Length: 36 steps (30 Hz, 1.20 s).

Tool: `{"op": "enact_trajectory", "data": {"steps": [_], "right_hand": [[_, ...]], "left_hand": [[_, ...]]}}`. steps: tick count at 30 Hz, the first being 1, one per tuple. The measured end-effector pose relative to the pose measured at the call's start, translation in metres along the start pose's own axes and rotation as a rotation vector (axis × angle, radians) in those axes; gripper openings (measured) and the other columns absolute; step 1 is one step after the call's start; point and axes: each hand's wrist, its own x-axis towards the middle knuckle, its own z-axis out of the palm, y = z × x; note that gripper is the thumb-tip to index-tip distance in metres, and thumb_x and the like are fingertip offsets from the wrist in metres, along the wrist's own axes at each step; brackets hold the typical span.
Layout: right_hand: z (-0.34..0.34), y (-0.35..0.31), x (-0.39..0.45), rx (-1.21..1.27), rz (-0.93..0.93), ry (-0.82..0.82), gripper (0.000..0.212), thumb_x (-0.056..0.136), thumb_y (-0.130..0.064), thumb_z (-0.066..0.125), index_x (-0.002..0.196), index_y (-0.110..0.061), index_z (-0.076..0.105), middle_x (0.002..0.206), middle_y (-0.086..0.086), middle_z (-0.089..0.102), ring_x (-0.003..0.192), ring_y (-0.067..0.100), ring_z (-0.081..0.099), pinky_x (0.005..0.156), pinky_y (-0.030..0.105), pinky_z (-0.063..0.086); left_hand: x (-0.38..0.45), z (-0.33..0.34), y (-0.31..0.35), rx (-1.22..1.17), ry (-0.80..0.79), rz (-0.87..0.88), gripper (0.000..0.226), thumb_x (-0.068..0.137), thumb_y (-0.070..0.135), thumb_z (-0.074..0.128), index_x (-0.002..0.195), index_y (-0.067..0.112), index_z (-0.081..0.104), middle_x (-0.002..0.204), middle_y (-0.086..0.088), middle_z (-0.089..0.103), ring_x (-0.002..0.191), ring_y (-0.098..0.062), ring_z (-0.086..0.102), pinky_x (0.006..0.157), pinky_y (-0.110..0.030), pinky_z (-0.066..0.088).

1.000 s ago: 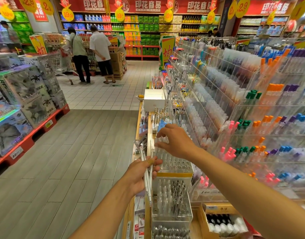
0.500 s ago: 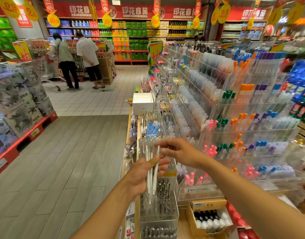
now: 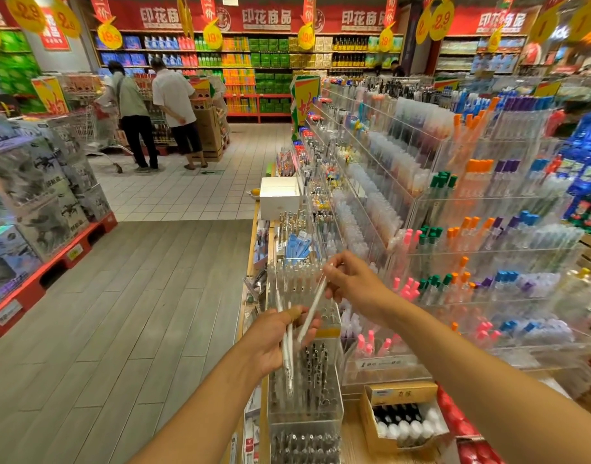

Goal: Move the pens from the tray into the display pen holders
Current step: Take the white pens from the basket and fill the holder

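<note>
My left hand (image 3: 274, 339) grips a small bundle of white pens (image 3: 288, 354) upright over the clear acrylic pen holders (image 3: 304, 390) at the shelf's front edge. My right hand (image 3: 351, 279) pinches the top end of one white pen (image 3: 312, 304), which slants down-left toward the bundle; its lower end is at my left fingers. A farther clear pen holder (image 3: 295, 279) with pale pens stands just behind the hands. No tray can be told apart in view.
Tiered acrylic racks (image 3: 471, 229) full of coloured pens rise on the right. A cardboard box of black-and-white bottles (image 3: 404, 420) sits near front right, a white box (image 3: 279, 197) farther along the shelf. Wooden aisle floor (image 3: 136, 313) lies left; two shoppers (image 3: 156, 112) stand far off.
My right hand came back from the farther holder to the bundle and now pulls one white pen up and to the right. The left hand lifted the bundle upright.
</note>
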Motion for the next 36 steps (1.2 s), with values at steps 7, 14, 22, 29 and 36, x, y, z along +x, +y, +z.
{"op": "enact_trajectory", "data": {"steps": [7,14,22,29,36], "right_hand": [[-0.023,-0.018,0.007,-0.388,-0.356,0.354,0.011,0.101,-0.016,0.046,0.092,-0.019,0.042,0.079,0.007,0.057,0.061,0.020,0.055,0.053,0.032,0.046],[-0.016,-0.001,-0.001,-0.627,-0.387,0.301,0.008,0.101,-0.017,0.046,0.097,-0.012,0.040,0.075,0.010,0.055,0.070,0.036,0.056,0.064,0.055,0.047],[-0.013,0.010,-0.002,-0.733,-0.295,0.204,0.012,0.101,-0.022,0.048,0.097,-0.013,0.042,0.077,0.011,0.060,0.071,0.032,0.058,0.065,0.048,0.049],[-0.017,0.021,0.005,-0.849,-0.287,0.206,0.013,0.099,-0.027,0.051,0.091,-0.020,0.045,0.078,-0.002,0.055,0.071,0.022,0.052,0.058,0.034,0.038],[-0.012,0.023,0.009,-0.943,-0.298,0.166,0.016,0.098,-0.032,0.054,0.091,-0.020,0.045,0.074,-0.009,0.051,0.064,0.011,0.048,0.052,0.025,0.032]], "left_hand": [[-0.003,-0.004,-0.004,0.114,0.079,0.022,0.019,0.102,0.002,0.045,0.113,-0.006,0.058,0.091,-0.021,0.075,0.061,-0.020,0.071,0.056,-0.029,0.061],[-0.010,0.002,-0.005,0.228,0.091,-0.042,0.022,0.104,0.016,0.048,0.113,0.001,0.061,0.095,-0.016,0.076,0.056,-0.018,0.065,0.047,-0.027,0.054],[-0.007,0.000,-0.007,0.187,0.124,-0.027,0.015,0.099,0.003,0.053,0.109,-0.006,0.060,0.065,-0.009,0.062,0.048,-0.011,0.046,0.039,-0.021,0.040],[-0.006,-0.003,-0.006,0.177,0.102,-0.023,0.018,0.097,-0.007,0.048,0.108,-0.004,0.061,0.073,-0.011,0.070,0.059,-0.012,0.054,0.048,-0.022,0.052],[-0.006,0.001,-0.007,0.144,0.063,-0.029,0.019,0.097,-0.003,0.052,0.114,-0.005,0.060,0.078,-0.015,0.071,0.058,-0.017,0.062,0.053,-0.025,0.057]]}}
